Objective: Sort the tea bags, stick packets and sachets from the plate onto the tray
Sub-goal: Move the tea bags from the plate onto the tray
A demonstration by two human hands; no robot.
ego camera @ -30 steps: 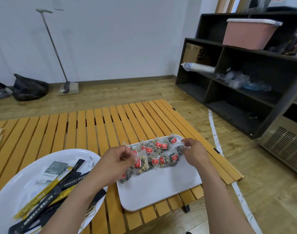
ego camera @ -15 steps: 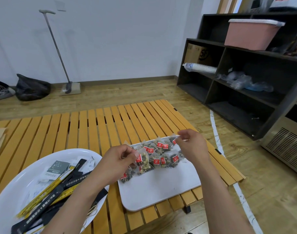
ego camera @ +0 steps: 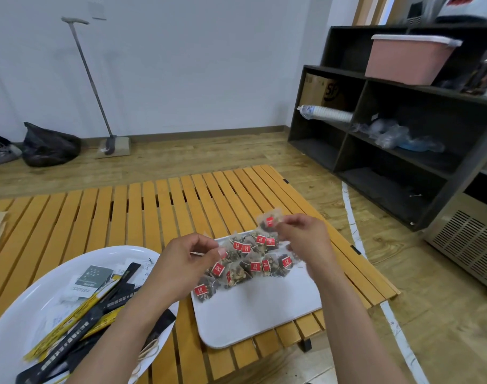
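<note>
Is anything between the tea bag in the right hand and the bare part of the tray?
Nothing visible blocks it. The right hand pinches the lifted tea bag above the tray's far edge; the tea bags already on the tray lie beneath it, and the tray's near half is bare.

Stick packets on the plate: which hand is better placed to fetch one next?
Probably the left hand: it hovers beside the plate holding the stick packets, whereas the right hand pinches a tea bag above the tray.

"SF" stands on the cardboard box (ego camera: 324,90) in the shelf (ego camera: 403,151).
</note>
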